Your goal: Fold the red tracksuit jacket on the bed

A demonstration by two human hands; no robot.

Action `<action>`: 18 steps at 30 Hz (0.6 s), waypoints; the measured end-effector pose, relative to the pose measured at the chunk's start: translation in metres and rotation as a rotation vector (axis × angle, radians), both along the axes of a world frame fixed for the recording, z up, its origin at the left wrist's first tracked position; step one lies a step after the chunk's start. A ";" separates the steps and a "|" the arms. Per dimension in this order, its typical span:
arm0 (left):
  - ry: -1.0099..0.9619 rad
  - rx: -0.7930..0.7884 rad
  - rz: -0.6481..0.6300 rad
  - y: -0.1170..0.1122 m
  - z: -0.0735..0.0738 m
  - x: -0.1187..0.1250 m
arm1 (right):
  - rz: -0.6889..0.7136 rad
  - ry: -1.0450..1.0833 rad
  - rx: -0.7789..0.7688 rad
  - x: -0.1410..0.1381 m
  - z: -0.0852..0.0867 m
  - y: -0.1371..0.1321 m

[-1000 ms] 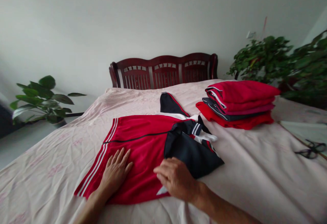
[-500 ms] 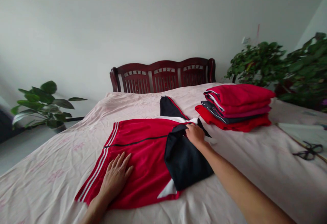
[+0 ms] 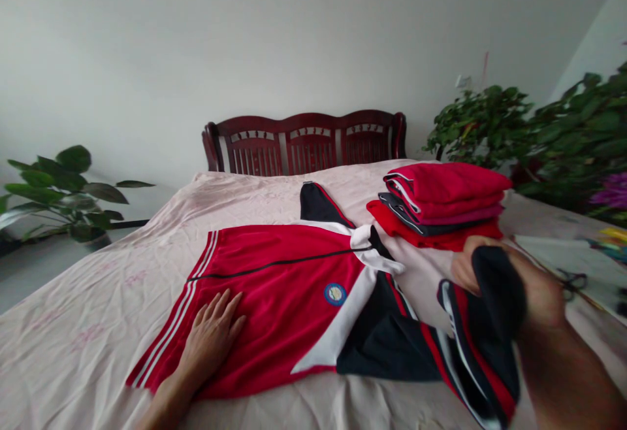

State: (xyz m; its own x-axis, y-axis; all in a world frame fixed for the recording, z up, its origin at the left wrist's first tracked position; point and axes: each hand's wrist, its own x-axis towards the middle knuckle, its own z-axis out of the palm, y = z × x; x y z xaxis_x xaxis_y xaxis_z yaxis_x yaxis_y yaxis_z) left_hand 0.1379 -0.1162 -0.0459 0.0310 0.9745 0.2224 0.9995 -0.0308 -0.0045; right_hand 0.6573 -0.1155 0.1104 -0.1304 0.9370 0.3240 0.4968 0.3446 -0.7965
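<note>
A red jacket (image 3: 279, 286) with white stripes, a black zip line and a round badge lies spread on the bed. My left hand (image 3: 211, 338) rests flat on its lower front, fingers stretched out. My right hand (image 3: 509, 283) is closed round the jacket's dark sleeve (image 3: 482, 338), which has red and white stripes, and holds it lifted off the bed to the right of the jacket body. The other dark sleeve (image 3: 318, 204) lies flat beyond the collar.
A stack of folded red and dark clothes (image 3: 441, 204) sits on the bed sheet (image 3: 98, 312) at the right rear. The wooden headboard (image 3: 304, 142) stands behind. Leafy plants flank the bed at the left (image 3: 63, 195) and right (image 3: 539, 136). Dark scissors (image 3: 571, 281) lie at the right edge.
My right hand has pulled the dark sleeve off the jacket front and out to the right, uncovering the badge and white panel. My left hand has stayed flat on the jacket.
</note>
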 end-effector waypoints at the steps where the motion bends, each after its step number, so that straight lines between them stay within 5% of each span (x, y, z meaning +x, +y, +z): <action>1: 0.005 -0.002 0.003 0.000 0.000 0.000 | 0.072 -0.002 -0.105 -0.002 0.003 -0.004; 4: 0.018 -0.006 0.011 0.000 0.001 0.001 | 0.114 -0.347 -0.326 -0.018 -0.006 0.001; 6: 0.022 -0.002 0.009 0.000 0.001 0.001 | -0.069 -0.732 -0.404 -0.028 -0.023 0.010; 9: 0.028 0.018 -0.001 -0.001 0.000 0.001 | -0.341 -1.099 -0.324 -0.038 -0.050 0.021; 14: 0.029 0.151 -0.084 -0.005 0.004 0.003 | -0.247 -1.050 0.104 -0.061 -0.071 0.031; 18: 0.001 0.151 -0.079 -0.007 0.005 0.002 | -0.064 -1.002 0.045 -0.071 -0.085 0.033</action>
